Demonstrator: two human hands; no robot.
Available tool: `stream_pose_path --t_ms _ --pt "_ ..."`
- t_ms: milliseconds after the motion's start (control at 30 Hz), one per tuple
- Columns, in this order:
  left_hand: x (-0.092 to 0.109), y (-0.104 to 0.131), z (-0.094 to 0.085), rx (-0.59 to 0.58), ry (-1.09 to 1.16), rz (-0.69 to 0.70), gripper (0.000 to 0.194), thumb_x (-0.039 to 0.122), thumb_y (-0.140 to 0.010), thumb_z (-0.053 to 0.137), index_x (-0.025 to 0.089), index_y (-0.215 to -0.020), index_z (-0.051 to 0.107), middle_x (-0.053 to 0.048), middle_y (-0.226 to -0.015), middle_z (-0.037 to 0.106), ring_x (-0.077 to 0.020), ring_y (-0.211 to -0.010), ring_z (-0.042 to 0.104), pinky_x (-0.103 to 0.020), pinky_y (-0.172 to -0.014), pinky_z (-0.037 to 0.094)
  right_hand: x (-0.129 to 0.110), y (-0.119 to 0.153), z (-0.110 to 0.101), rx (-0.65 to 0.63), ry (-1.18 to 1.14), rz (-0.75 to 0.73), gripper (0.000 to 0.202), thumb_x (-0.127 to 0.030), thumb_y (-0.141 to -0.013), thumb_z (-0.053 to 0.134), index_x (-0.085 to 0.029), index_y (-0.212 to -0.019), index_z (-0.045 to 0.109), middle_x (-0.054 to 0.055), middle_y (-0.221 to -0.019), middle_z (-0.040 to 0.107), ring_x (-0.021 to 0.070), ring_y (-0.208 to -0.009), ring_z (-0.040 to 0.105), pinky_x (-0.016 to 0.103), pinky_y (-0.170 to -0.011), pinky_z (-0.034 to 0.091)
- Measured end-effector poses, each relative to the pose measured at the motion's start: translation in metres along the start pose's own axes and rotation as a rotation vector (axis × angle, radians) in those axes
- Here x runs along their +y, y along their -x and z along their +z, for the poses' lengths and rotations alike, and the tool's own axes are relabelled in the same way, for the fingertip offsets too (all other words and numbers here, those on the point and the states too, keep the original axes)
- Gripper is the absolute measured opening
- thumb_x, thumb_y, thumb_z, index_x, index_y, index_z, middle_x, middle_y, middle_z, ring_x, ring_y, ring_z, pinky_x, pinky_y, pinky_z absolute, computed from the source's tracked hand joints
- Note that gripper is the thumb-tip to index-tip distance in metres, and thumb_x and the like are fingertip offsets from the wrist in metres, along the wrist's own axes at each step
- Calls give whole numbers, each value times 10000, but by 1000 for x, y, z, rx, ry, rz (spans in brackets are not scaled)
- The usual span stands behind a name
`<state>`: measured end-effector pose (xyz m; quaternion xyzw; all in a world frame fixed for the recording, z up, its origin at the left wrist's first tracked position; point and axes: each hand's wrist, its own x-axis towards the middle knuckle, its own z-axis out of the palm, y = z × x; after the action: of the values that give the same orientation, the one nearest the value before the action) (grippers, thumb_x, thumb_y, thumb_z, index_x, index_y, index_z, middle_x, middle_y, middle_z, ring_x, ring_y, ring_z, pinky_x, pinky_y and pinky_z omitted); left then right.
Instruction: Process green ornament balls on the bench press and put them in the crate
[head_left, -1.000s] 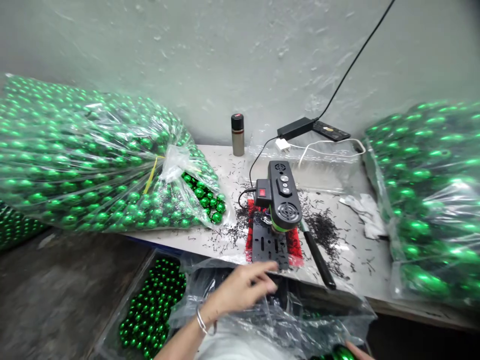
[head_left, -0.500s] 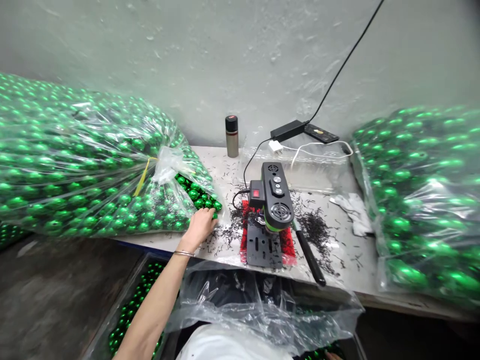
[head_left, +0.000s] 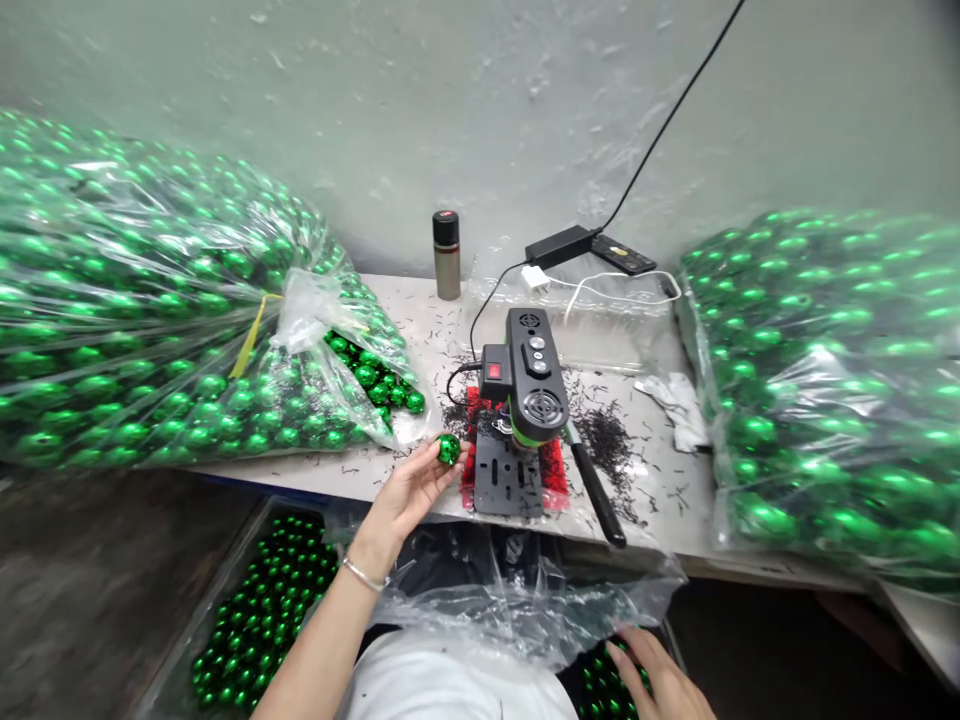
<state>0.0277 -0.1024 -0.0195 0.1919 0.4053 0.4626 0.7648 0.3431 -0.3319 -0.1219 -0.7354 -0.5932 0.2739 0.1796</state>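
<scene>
My left hand (head_left: 411, 490) is closed on a shiny green bauble (head_left: 448, 449), held between thumb and fingers just left of the small black press (head_left: 536, 385). The press has a slotted black base plate (head_left: 508, 485) and a black lever handle (head_left: 598, 495). Further left lies a large clear bag of green baubles (head_left: 150, 330), its torn mouth showing loose ones. Low on the right, my right hand (head_left: 656, 675) is open with its fingers apart, over green baubles (head_left: 606, 688) below the table edge. Clear plastic film (head_left: 510, 610) lies across my lap beside it.
Another bag of green baubles (head_left: 817, 390) stands on the right. Behind are a bottle (head_left: 447, 258), a power adapter (head_left: 559, 246) with cables and a clear plastic tray (head_left: 600, 335). A white glove (head_left: 679, 408) and black scraps (head_left: 606, 440) lie on the table. A bin of baubles (head_left: 262, 610) sits lower left.
My left hand has drawn back from the bag's mouth, turned palm up, and now shows a bauble in its fingers. My right hand has risen further into view at the lower right.
</scene>
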Motion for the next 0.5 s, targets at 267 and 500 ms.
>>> stream_pose_path --t_ms 267,500 --pt "-28 -18 22 44 -44 14 233 146 -747 749 118 -974 709 -82 -946 747 -166 -870 703 -279 -854 557 -43 16 -24 -24 33 -39 382 -520 -930 443 -260 -1076 680 41 -1052 761 191 -913 749 206 -727 597" --pt "-61 -35 28 106 -698 454 287 249 -764 744 185 -1038 684 -70 -1014 724 -211 -969 658 -371 -923 496 -59 8 -25 109 100 -156 361 -464 -957 422 -247 -1103 671 47 -1052 755 196 -919 745 250 -755 613"
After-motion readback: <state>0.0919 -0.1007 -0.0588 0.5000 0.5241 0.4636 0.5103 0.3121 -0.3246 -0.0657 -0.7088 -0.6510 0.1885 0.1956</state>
